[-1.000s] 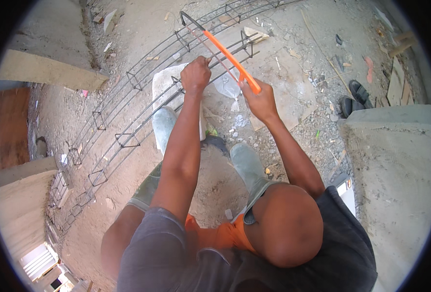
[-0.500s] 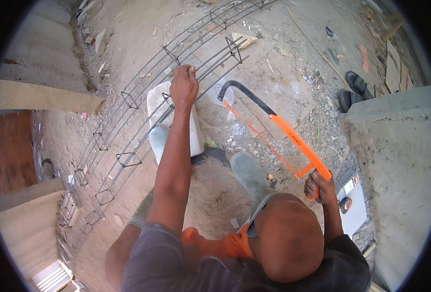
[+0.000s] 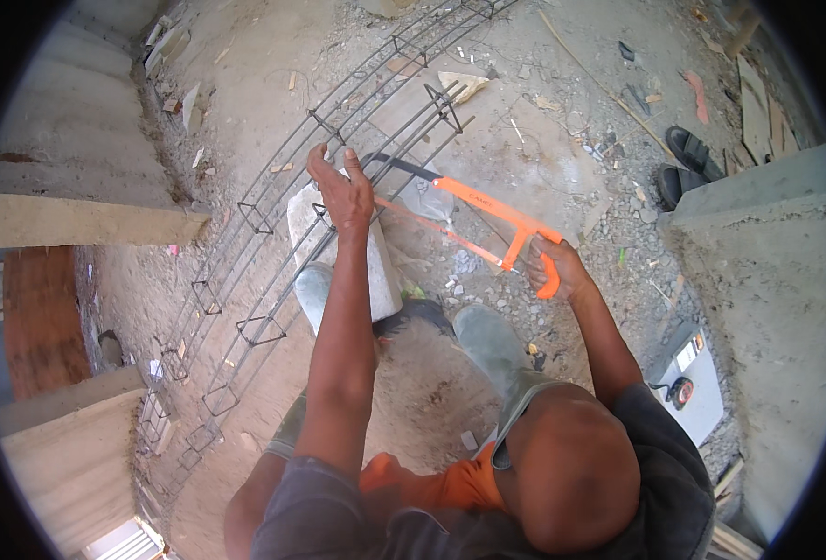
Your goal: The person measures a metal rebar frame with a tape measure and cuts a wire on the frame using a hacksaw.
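Note:
An orange and black hacksaw (image 3: 485, 198) is in my right hand (image 3: 567, 268), the fingers closed round its handle. The saw's far end reaches the near bars of a long steel rebar cage (image 3: 264, 334), just right of my left hand (image 3: 346, 198). That hand lies over the bars with its thumb and fingers apart; whether the palm touches the steel is hidden. Square wire stirrups tie the long bars together. Under the near cage sits a pale block (image 3: 382, 285), partly covered by my left forearm. Whether the blade touches a bar, I cannot tell.
My boots (image 3: 487, 341) flank the ground by the block. A white board (image 3: 697, 401) with a tape measure (image 3: 681, 392) lies to the right, near a concrete wall (image 3: 758, 280). Dark sandals (image 3: 693, 154) are at the far right. Rubble and scraps dot the dirt floor.
The hacksaw has swung left, from beside the cage to its near bars, as my right hand moved left and away from me. My left hand has loosened from a closed grip.

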`<state>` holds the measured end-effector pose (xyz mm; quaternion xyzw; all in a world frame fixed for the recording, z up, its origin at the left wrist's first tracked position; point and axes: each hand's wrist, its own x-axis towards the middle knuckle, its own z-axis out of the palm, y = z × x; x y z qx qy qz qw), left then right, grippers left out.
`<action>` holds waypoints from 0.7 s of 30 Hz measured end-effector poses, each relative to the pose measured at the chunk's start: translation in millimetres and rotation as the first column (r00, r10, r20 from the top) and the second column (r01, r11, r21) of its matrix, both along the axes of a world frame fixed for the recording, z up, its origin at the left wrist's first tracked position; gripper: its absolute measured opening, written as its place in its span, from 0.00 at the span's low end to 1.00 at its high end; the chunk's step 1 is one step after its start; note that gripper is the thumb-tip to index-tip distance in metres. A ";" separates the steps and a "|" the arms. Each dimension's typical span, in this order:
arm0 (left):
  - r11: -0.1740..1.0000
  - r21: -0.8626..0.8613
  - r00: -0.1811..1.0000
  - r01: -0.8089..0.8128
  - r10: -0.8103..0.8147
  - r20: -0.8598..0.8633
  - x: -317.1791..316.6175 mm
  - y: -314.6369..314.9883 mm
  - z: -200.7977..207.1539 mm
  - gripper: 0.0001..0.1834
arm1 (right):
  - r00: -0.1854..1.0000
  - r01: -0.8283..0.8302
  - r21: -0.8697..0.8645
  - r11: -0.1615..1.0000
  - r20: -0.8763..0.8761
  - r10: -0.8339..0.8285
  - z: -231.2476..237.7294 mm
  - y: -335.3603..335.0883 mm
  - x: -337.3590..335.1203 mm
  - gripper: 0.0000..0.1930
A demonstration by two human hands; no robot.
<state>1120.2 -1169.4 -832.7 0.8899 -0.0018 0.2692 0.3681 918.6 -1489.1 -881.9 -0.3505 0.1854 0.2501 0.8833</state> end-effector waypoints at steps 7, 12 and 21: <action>0.998 -0.055 0.999 -0.007 0.004 -0.041 -1.3 -5.9 1.5 0.30 | 0.977 0.185 0.215 0.959 -0.148 -0.156 -2.5 36.7 22.0 0.16; 1.000 -0.012 1.000 0.015 -0.015 -0.019 -0.6 -7.8 2.4 0.29 | 0.982 0.158 0.069 0.985 -0.115 -0.150 4.1 5.3 40.2 0.17; 1.000 0.002 1.000 -0.014 0.014 -0.010 0.4 -5.1 2.7 0.29 | 0.996 -0.011 0.016 1.000 -0.090 0.013 22.3 34.8 50.4 0.15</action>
